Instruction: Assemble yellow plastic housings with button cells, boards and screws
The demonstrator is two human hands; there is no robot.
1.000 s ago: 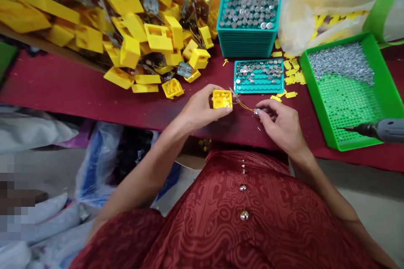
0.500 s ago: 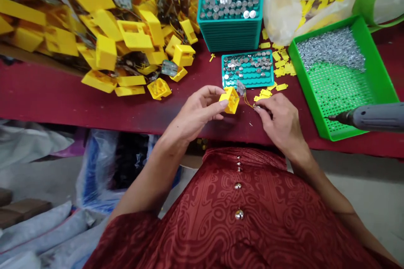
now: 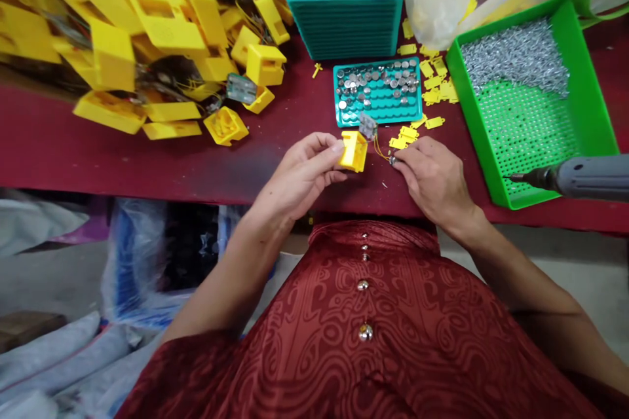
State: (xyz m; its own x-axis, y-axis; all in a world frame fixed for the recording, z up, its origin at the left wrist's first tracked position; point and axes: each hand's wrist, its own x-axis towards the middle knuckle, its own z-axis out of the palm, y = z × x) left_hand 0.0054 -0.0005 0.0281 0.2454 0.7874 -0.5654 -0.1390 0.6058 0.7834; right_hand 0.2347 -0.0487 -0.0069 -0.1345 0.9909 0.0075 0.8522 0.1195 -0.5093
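Now tilted (earlier face-up): yellow box [image 3: 354, 153]

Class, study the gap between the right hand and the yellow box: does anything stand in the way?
Only thin wires hang in the gap between the right hand and the yellow box in the left hand; no solid thing visibly blocks it.

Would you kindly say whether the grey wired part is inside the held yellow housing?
Out: the grey wired part shows beyond the upper right edge of the yellow housing in the left hand.
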